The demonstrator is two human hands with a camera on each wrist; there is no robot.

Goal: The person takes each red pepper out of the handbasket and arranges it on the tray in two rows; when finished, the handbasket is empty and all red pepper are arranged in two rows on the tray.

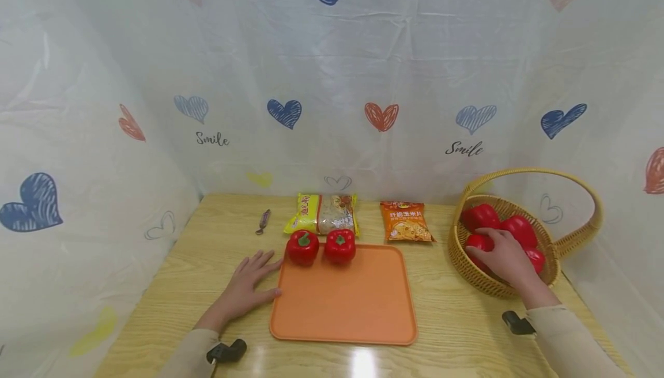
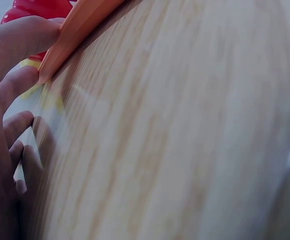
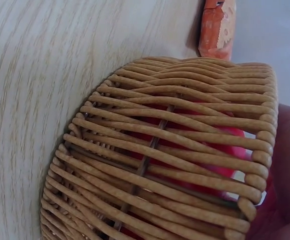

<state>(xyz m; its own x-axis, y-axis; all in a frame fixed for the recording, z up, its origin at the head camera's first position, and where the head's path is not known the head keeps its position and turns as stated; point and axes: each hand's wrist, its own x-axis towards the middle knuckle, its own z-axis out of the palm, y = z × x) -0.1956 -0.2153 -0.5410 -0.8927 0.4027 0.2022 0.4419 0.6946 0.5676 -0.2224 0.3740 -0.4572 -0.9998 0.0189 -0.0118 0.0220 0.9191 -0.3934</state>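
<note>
My right hand [image 1: 505, 258] reaches into the wicker basket [image 1: 467, 263] at the right, its fingers and thumb curled round a red bell pepper [image 1: 478, 244]. Several other red bell peppers [image 1: 519, 230] lie about it in the basket. From the right wrist, woven basket wall hides most of that grip. At the left edge of the orange tray [image 1: 342, 303], my left hand [image 1: 249, 287] rests with fingers spread, thumb and fingertip at the rim [image 2: 65, 47]. Two red bell peppers, one [image 1: 303, 248] at the far left corner and one [image 1: 339, 246] beside it, stand on the tray.
Behind the tray lies a yellow and clear food bag [image 1: 334, 215]. An orange snack packet [image 1: 407, 222] sits between tray and basket. A small wrapped candy [image 1: 263, 221] is at the back left. The basket's tall handle [image 1: 529, 170] arches over it. A heart-printed curtain surrounds the wooden table.
</note>
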